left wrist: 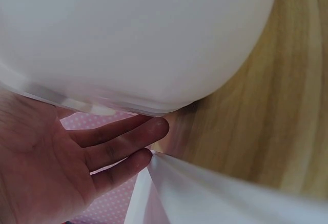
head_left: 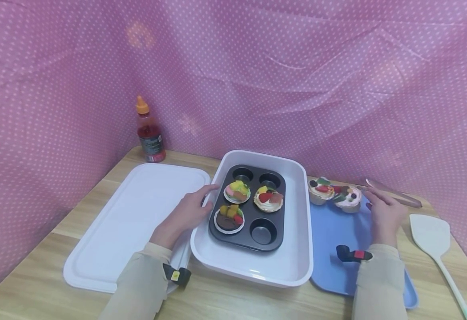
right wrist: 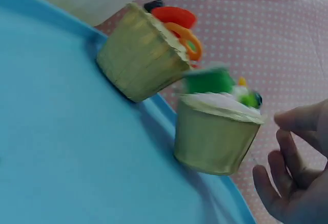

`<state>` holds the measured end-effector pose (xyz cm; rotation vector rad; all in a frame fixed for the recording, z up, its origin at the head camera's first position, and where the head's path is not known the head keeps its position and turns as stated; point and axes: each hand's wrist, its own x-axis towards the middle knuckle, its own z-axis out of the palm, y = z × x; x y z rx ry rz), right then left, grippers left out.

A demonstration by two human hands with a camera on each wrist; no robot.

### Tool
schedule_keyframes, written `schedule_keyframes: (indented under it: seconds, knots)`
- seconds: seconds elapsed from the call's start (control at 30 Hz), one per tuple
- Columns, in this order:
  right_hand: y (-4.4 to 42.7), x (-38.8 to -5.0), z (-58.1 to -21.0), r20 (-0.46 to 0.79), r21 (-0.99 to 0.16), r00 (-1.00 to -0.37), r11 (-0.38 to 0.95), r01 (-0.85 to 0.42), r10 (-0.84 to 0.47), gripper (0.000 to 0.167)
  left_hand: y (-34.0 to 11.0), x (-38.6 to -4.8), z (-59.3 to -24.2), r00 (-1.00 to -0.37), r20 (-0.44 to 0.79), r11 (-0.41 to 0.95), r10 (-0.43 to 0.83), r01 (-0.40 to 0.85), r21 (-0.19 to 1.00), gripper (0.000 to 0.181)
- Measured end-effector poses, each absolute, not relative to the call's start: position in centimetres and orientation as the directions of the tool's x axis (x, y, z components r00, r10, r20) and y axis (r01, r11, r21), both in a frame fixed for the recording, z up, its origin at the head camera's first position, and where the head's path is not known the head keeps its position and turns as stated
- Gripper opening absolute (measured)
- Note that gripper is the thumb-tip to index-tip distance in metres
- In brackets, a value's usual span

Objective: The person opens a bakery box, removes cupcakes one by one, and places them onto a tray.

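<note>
A dark muffin tin (head_left: 247,242) lies in a white bin (head_left: 253,278), with several topped cupcakes in its cups and others bare. My left hand (head_left: 189,209) is at the bin's left rim, fingers extended; in the left wrist view the hand (left wrist: 61,157) lies beside the bin's side (left wrist: 138,39). My right hand (head_left: 386,215) is just right of a pink-topped cupcake (head_left: 348,202). In the right wrist view, that cupcake (right wrist: 215,134) stands near the hand's (right wrist: 297,167) loosely bent fingers, a gap between them. Another cupcake (head_left: 320,193) leans beside it on the blue tray (head_left: 333,249).
Left of the bin lies a white board or lid (head_left: 129,222). A sauce bottle (head_left: 151,138) stands at the back left. At the right are a knife (head_left: 401,198) and a white spatula (head_left: 431,235). A pink dotted cloth (head_left: 257,80) hangs behind.
</note>
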<state>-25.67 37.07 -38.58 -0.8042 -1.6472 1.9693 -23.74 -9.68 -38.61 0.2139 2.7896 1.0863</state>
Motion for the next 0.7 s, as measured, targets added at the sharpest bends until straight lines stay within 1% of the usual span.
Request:
schedule_keyframes:
  seconds: [0.07, 0.13, 0.17, 0.23, 0.33, 0.4, 0.5, 0.7]
  knots:
    - [37.17, -25.61, -38.51, -0.154, -0.982, -0.714, -0.189, 0.031, 0.683, 0.026, -9.66, -23.72, -38.57, -0.98, -0.077, 0.728, 0.182, 0.082, 0.68, 0.051]
    - [37.11, -25.46, -38.34, -0.16, -0.981, -0.718, -0.187, 0.043, 0.677, 0.028, -9.64, -23.69, -38.53, -0.98, -0.076, 0.728, 0.182, 0.082, 0.681, 0.051]
    - [37.07, -25.37, -38.26, -0.165, -0.981, -0.733, -0.188, 0.051, 0.66, 0.029, -9.62, -23.67, -38.51, -0.98, -0.077, 0.727, 0.181, 0.08, 0.682, 0.051]
    - [36.92, -25.17, -38.12, -0.161, -0.985, -0.774, -0.144, 0.091, 0.612, 0.033, -9.62, -23.62, -38.46, -0.98, -0.075, 0.726, 0.182, 0.083, 0.682, 0.051]
    - [36.72, -24.87, -37.98, -0.13, -0.99, -0.847, -0.027, 0.135, 0.516, 0.042, -9.63, -23.57, -38.43, -0.981, -0.076, 0.726, 0.18, 0.08, 0.683, 0.051]
    - [36.65, -24.76, -37.95, -0.104, -0.989, -0.877, 0.048, 0.143, 0.47, 0.047, -9.62, -23.55, -38.42, -0.981, -0.076, 0.727, 0.179, 0.08, 0.682, 0.051]
    - [36.63, -24.72, -37.99, -0.077, -0.986, -0.892, 0.096, 0.133, 0.446, 0.052, -9.62, -23.58, -38.44, -0.981, -0.077, 0.726, 0.178, 0.078, 0.683, 0.051]
    - [36.76, -24.69, -38.09, -0.082, -0.982, -0.908, 0.121, 0.143, 0.41, 0.059, -9.65, -23.7, -38.54, -0.98, -0.076, 0.728, 0.184, 0.084, 0.68, 0.051]
